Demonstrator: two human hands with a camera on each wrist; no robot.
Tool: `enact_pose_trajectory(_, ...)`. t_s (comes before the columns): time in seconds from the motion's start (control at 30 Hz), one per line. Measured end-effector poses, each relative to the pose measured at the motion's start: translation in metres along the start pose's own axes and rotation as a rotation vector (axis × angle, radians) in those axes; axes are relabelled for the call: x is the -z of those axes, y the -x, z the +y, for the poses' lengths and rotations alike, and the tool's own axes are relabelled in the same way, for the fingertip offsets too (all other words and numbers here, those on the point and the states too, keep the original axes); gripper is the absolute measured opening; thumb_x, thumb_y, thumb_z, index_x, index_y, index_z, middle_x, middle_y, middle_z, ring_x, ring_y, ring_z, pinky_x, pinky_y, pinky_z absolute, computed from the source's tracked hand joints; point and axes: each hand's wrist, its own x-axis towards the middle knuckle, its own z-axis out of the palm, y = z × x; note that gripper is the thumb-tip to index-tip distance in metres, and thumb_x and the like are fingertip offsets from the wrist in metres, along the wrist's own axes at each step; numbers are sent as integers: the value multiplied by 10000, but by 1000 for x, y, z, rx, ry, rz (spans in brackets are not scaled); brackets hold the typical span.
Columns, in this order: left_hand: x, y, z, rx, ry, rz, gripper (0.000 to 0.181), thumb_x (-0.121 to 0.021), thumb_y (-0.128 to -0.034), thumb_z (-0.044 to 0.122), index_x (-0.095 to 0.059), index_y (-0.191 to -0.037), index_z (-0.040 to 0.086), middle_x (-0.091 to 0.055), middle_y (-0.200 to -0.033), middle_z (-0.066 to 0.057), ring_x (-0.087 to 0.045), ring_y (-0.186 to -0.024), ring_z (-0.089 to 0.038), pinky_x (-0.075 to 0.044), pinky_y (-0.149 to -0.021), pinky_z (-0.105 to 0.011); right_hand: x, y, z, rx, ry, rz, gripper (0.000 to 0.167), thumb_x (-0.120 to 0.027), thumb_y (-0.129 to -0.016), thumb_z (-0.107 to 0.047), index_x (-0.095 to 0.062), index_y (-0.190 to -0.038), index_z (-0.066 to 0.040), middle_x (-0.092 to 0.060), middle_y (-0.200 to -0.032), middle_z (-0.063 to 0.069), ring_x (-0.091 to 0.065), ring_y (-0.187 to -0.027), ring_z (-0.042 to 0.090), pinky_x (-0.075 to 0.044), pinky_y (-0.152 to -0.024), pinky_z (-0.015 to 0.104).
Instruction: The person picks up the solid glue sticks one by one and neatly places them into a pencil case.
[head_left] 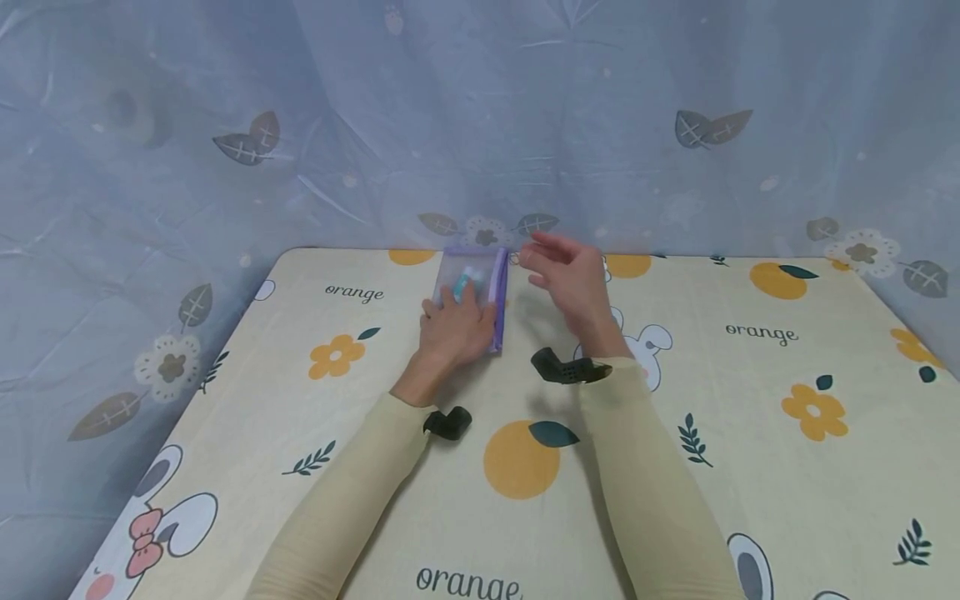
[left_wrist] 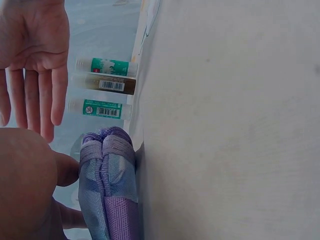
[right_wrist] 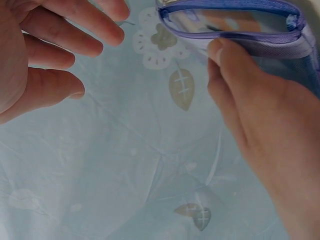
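Note:
A clear mesh zip pouch [head_left: 495, 287] with purple edging lies flat near the back of the table. My left hand [head_left: 455, 329] rests on it with fingers spread, pressing from above. A small teal-and-white item [head_left: 467, 282] shows at the fingertips; it seems to be inside the pouch. In the right wrist view, the pouch's zipped mouth [right_wrist: 240, 36] gapes. To the right of the pouch, my right hand [head_left: 568, 279] hovers with loosely bent fingers, holding nothing. Beyond the pouch in the left wrist view stand two green-labelled tubes [left_wrist: 102, 109] and a brown one [left_wrist: 112, 83], resembling glue sticks.
A pale tablecloth [head_left: 420, 517] printed with oranges, flowers and rabbits covers the table. Blue-grey patterned sheeting [head_left: 480, 125] hangs behind the back edge and along the left side. Each wrist carries a black camera mount [head_left: 447, 423].

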Motion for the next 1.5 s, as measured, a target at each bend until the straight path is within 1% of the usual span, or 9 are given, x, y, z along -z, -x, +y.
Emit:
enact_pose_trajectory(0.4,1,0,0,-7,0,6,698,-308,-1125,489,-249,-1683,74,-256,-1686,-332,-354,-1444,-593,-326,-1199,-680,5,4,-6,15,-57,24,446,-742,-1005,-163,-654,-1442,-132,-709,-1401,108,-715,-1234,235,-586,-1038,391)
enact_pose_trajectory(0.67,1,0,-1,-4,31,-11,705,-325,-1118,481,-232,-1691,80,-180,-1726,-331,-254,-1520,-617,-264,-1238,-687,12,3,-9,32,-37,54,478,-760,-998,-203,-643,-1457,-132,-710,-1409,92,-710,-1259,221,-586,-1034,363)
enact_pose_trajectory(0.77,-5,-6,-4,-5,38,2,702,-338,-1105,468,-254,-1683,77,-198,-1715,-341,-270,-1496,-625,-269,-1213,-711,15,3,-11,40,-46,68,482,-770,-990,-203,-650,-1451,-131,-709,-1410,97,-712,-1255,221,-584,-1036,360)
enact_pose_trajectory(0.87,-4,-6,-4,-3,44,-2,699,-326,-1106,467,-253,-1683,79,-199,-1714,-339,-282,-1487,-614,-272,-1212,-708,19,3,-12,46,-67,77,493,-774,-984,-187,-644,-1454,-116,-701,-1415,107,-708,-1250,226,-576,-1052,369)
enact_pose_trajectory(1.0,-7,-10,-7,-6,58,-10,711,-301,-1109,497,-236,-1689,92,-184,-1720,-334,-278,-1487,-615,-265,-1219,-701,24,3,-13,43,-82,94,498,-775,-981,-183,-643,-1457,-120,-691,-1427,110,-698,-1262,233,-558,-1083,380)
enact_pose_trajectory(1.1,-15,-21,-13,-11,68,-1,727,-311,-1101,529,-236,-1691,110,-183,-1720,-333,-273,-1478,-633,-258,-1208,-719,28,2,-13,43,-85,114,489,-774,-982,-193,-651,-1451,-128,-693,-1427,109,-705,-1254,235,-554,-1089,380)
enact_pose_trajectory(1.17,-17,-23,-14,-9,72,-5,734,-314,-1098,536,-232,-1692,111,-182,-1721,-330,-269,-1481,-634,-253,-1213,-718,30,2,-14,43,-83,126,486,-773,-984,-204,-653,-1450,-131,-696,-1425,105,-711,-1240,226,-552,-1091,375)
enact_pose_trajectory(1.33,-15,-20,-13,-12,64,4,726,-313,-1091,518,-243,-1687,110,-213,-1707,-334,-295,-1464,-628,-279,-1186,-725,36,3,-15,47,-84,151,490,-780,-980,-231,-658,-1446,-142,-699,-1421,98,-708,-1226,195,-545,-1102,363)
enact_pose_trajectory(1.5,-4,-6,-5,-17,48,5,704,-318,-1103,487,-258,-1677,84,-236,-1695,-338,-321,-1458,-605,-299,-1193,-702,46,5,-15,57,-106,177,506,-781,-979,-251,-650,-1455,-138,-691,-1431,109,-699,-1251,209,-530,-1120,371)
